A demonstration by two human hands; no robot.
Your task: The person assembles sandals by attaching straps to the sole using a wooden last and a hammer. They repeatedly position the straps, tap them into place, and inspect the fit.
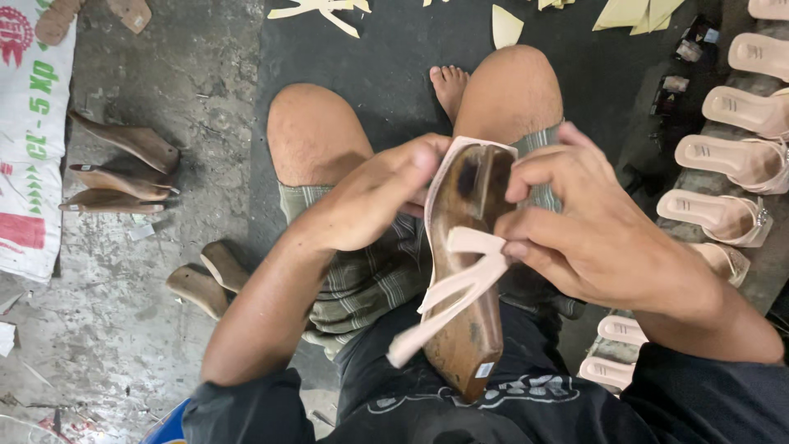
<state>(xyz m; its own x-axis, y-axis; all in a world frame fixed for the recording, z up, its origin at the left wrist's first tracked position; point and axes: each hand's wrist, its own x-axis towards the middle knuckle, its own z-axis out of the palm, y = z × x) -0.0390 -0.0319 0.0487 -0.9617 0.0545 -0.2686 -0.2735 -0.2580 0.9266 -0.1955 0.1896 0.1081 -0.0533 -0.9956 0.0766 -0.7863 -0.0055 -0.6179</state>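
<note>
A brown wooden shoe last (468,329) rests over my lap, its pointed toe toward me, with a pale pink sole and pink straps (460,275) fitted on it. My left hand (374,201) grips the heel end of the last from the left, thumb on its rim. From the right, my right hand (588,230) pinches the pink strap and the sole edge against the wood. My bare knees and one foot (449,86) show behind the last.
Several wooden lasts (123,168) lie on the concrete floor at left, two more (209,279) near my left thigh. A row of finished pink sandals (731,156) lines the right edge. A printed sack (33,140) lies far left. Cream offcuts (505,25) are scattered on the dark mat ahead.
</note>
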